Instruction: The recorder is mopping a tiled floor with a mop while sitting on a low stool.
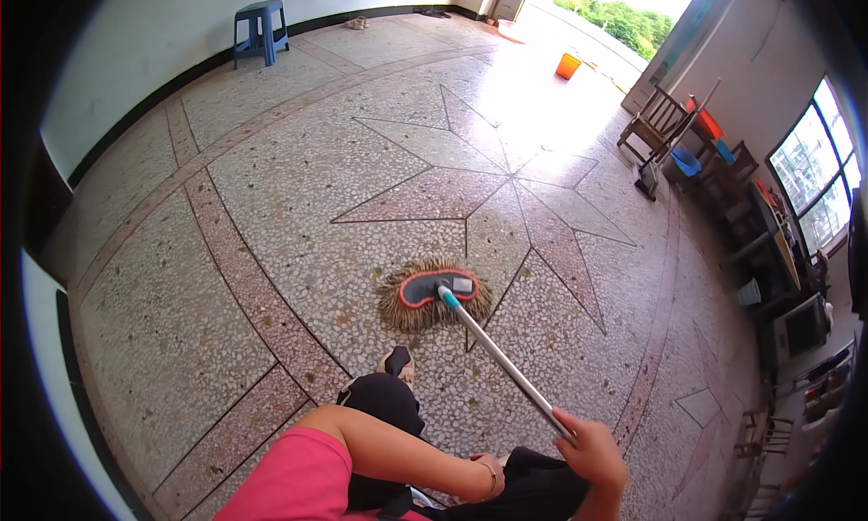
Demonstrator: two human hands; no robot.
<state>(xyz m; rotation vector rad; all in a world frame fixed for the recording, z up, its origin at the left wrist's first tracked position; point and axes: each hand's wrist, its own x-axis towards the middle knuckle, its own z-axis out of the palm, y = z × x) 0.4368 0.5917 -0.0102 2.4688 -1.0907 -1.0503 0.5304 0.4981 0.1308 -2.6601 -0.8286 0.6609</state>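
Note:
A flat mop with a shaggy beige-brown fringe (434,311) lies on the floor in front of me. Its dark oval head plate (427,289) has an orange-red rim. From a teal joint, the silver metal mop handle (512,372) slants down to the right. My right hand (588,446) is wrapped around this handle. My left hand (489,477), with a bracelet at the wrist, is low by my dark-clothed legs (542,480); its fingers are mostly hidden, so any hold is unclear. Speckled terrazzo floor (325,277) with an inlaid star surrounds the mop.
A blue plastic stool (261,33) stands by the left wall, shoes (357,23) beyond it. An orange bucket (568,66) is near the bright open doorway. Along the right side are a wooden chair (654,122), a blue basin (686,160), a small bin (749,292) and an old television (801,328).

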